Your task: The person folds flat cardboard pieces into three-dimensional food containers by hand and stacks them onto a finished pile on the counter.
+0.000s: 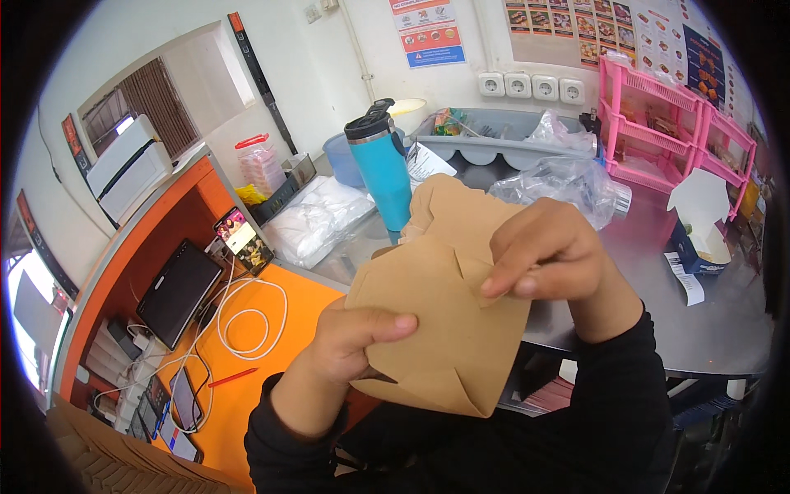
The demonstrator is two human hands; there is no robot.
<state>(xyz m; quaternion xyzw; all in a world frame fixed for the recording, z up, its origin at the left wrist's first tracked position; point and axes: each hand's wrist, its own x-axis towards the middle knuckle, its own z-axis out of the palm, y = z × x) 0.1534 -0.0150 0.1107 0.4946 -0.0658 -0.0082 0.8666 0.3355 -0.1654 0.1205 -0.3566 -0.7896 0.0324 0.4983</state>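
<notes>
A brown cardboard food box [436,321] is held up in front of me, its flat panel facing me and folded corners showing at its sides. My left hand [341,350] grips its left side, thumb lying across the panel. With my right hand [555,255] I pinch a small flap at the upper right edge between thumb and fingers. Behind it rises more brown cardboard [465,202] with a notched edge; I cannot tell whether it belongs to the same box. A turquoise tumbler [383,177] with a black lid stands just beyond.
On the steel table [642,321] are an open dark-blue and white box [699,235], clear plastic bags [568,185], a grey tray [494,132] and pink racks [650,107]. An orange counter [288,317] at left bears a phone [243,239], a black tablet [178,292], white cables [255,333] and a red pen [233,377].
</notes>
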